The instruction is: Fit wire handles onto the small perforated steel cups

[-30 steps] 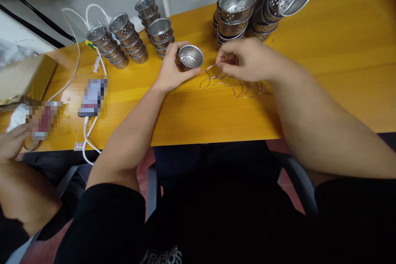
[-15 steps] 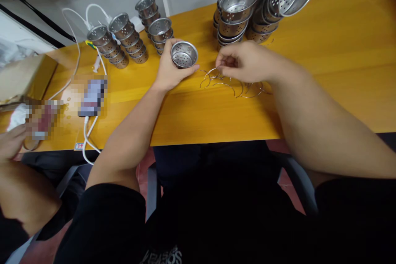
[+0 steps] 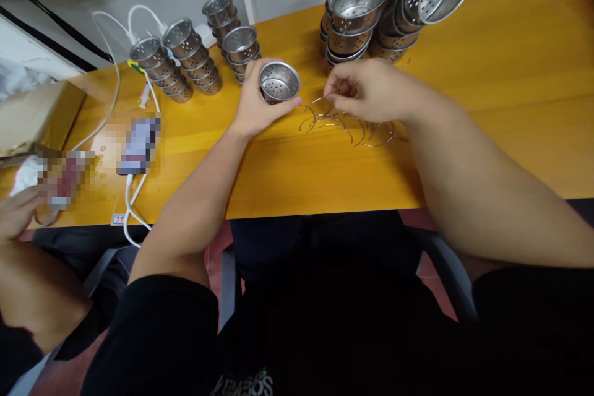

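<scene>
Perforated cup, mouth up, gripped by left hand near stacked cups; curved wires on table, one apparently pinched by right hand, possible snagging from overlap.

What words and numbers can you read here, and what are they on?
"3", then an unclear digit: small label on the table.
Black shirt: pale letters, too warped and cut off to read.
Phone: blurred out, unreadable.

L hand holds cup; R hand pinches wire nr stacked cups on table.
</scene>
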`<state>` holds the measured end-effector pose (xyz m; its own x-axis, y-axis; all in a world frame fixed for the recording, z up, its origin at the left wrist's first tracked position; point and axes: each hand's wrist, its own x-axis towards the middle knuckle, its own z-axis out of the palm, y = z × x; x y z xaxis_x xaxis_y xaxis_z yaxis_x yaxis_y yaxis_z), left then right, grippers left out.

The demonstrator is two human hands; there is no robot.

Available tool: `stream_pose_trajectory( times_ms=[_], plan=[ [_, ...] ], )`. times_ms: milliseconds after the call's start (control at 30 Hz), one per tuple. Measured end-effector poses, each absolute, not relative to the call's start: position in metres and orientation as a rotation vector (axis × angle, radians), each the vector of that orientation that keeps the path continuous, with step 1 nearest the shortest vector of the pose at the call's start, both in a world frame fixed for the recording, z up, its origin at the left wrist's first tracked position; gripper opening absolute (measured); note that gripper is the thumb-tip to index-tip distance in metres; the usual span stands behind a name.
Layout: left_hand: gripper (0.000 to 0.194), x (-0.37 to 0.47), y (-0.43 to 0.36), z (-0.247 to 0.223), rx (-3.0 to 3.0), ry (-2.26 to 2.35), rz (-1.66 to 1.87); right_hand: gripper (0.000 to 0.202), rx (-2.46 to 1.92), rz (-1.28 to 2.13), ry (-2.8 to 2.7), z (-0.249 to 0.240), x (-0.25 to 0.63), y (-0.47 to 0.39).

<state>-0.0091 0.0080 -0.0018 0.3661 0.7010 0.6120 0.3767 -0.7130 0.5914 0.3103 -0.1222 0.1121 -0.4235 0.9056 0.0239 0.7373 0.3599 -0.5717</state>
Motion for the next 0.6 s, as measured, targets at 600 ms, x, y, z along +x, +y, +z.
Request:
stream_pose_trajectory(
  times_ms=[600],
  plan=[
    [0.101, -0.001, 0.025, -0.03, 2.276, 0.772, 1.304, 0.058, -1.054, 0.496, -2.082, 0.075, 0.317, -0.099]
  ],
)
